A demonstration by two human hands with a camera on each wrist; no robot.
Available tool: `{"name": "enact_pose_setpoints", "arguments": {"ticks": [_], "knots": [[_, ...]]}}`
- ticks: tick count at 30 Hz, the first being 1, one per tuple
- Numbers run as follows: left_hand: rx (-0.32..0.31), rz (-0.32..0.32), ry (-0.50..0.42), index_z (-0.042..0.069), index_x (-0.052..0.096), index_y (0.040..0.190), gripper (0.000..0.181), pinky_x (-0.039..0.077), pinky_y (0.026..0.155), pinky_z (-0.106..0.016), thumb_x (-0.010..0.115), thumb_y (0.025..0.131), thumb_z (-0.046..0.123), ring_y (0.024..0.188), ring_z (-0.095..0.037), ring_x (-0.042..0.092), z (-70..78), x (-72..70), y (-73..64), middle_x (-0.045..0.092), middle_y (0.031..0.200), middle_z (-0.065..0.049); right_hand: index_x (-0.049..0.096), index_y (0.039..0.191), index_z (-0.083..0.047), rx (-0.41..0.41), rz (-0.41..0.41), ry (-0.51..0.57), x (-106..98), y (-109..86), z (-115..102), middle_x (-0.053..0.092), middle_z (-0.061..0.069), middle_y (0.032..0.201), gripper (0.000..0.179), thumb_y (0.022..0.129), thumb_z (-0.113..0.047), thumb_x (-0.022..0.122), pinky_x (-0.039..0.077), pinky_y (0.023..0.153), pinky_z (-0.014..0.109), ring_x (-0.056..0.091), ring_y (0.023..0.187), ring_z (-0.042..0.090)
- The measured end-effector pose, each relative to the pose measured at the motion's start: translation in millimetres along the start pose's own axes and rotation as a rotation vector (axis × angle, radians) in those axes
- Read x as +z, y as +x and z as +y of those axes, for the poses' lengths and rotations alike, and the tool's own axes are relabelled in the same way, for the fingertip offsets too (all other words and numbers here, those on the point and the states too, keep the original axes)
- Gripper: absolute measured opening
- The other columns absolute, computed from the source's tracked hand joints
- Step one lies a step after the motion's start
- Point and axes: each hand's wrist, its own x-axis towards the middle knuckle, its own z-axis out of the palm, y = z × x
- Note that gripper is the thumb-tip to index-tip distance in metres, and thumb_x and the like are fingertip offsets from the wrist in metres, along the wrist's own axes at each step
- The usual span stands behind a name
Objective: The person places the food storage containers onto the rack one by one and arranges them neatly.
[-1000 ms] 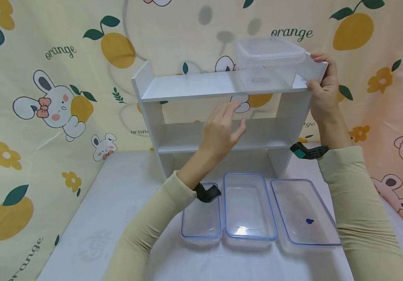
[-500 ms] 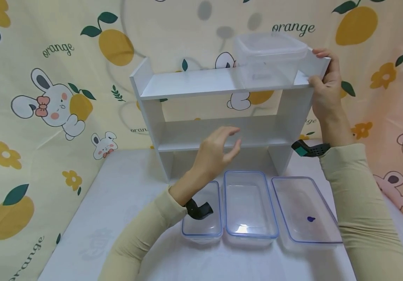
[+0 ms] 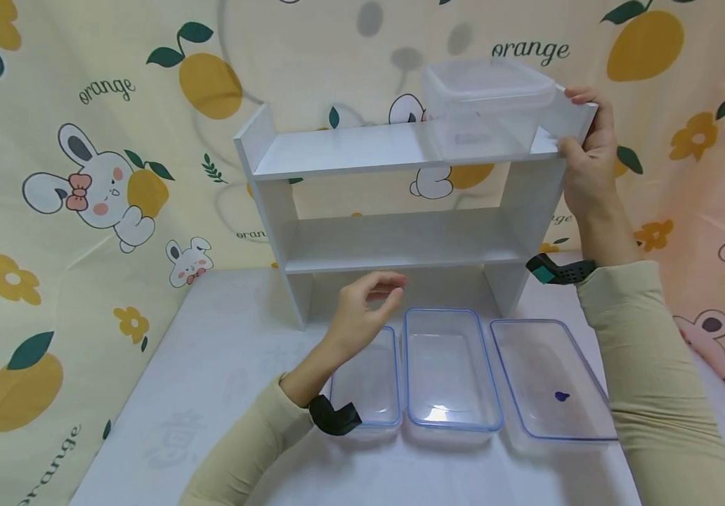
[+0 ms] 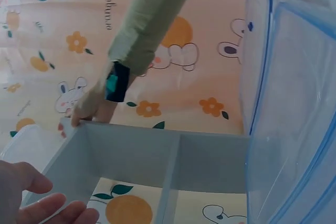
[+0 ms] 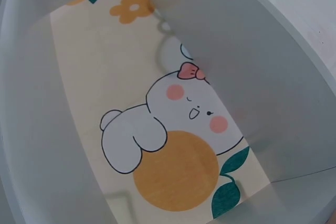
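Note:
A white three-tier shelf (image 3: 394, 240) stands against the backdrop. At its upper right side panel, my right hand (image 3: 592, 165) grips the edge, thumb in front and fingers behind. Beside that hand, a clear lidded plastic box (image 3: 485, 116) sits on the top board. My left hand (image 3: 365, 314) is in front of the lowest tier, fingers loosely curved and holding nothing. Below it lies the leftmost blue-rimmed container (image 3: 369, 393), partly covered by the forearm in the head view. The left wrist view shows the left fingers (image 4: 44, 208) near the shelf; the right wrist view shows only the shelf's inside.
On the white table (image 3: 211, 393), two more clear containers with blue rims, a middle one (image 3: 449, 365) and a right one (image 3: 542, 372), lie in a row before the shelf. A small dark blue mark (image 3: 561, 396) shows on the right one. A patterned cloth (image 3: 103, 295) hangs behind.
My left hand has come down and left from in front of the top board to the lowest tier, its fingers curving more. The right hand keeps its hold on the shelf.

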Motion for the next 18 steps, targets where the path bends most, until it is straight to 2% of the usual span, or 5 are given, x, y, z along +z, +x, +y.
{"name": "enact_pose_setpoints", "arguments": {"ticks": [5,14,18], "knots": [[-0.051,0.019,-0.017,-0.002,0.064,0.112,0.022,0.056,0.094,-0.038,0.059,0.093,0.008,0.104,-0.028,0.068,-1.9,-6.8,-8.2,0.070,0.111,-0.017,0.049,0.117,-0.011,-0.002,-0.007,0.010,-0.1,0.8,0.1,0.045,0.004,0.135,0.049,0.085,0.023,0.037,0.029,0.121,0.037,0.037,0.129,0.023],[-0.088,0.062,0.014,-0.002,0.066,0.109,0.020,0.057,0.090,-0.038,0.061,0.092,0.006,0.100,-0.028,0.068,-15.1,-15.2,-25.6,0.071,0.109,-0.017,0.049,0.116,-0.011,-0.008,-0.006,0.012,-1.2,0.4,0.8,0.046,0.002,0.134,0.048,0.085,0.023,0.037,0.030,0.121,0.037,0.036,0.130,0.023],[-0.149,0.086,-0.006,-0.002,0.066,0.108,0.020,0.058,0.089,-0.039,0.062,0.091,0.006,0.100,-0.030,0.068,-21.7,-21.0,-34.4,0.071,0.109,-0.017,0.049,0.117,-0.011,0.000,-0.012,0.022,-1.1,0.6,0.6,0.046,0.002,0.134,0.048,0.085,0.023,0.038,0.031,0.121,0.037,0.037,0.129,0.023]]}}
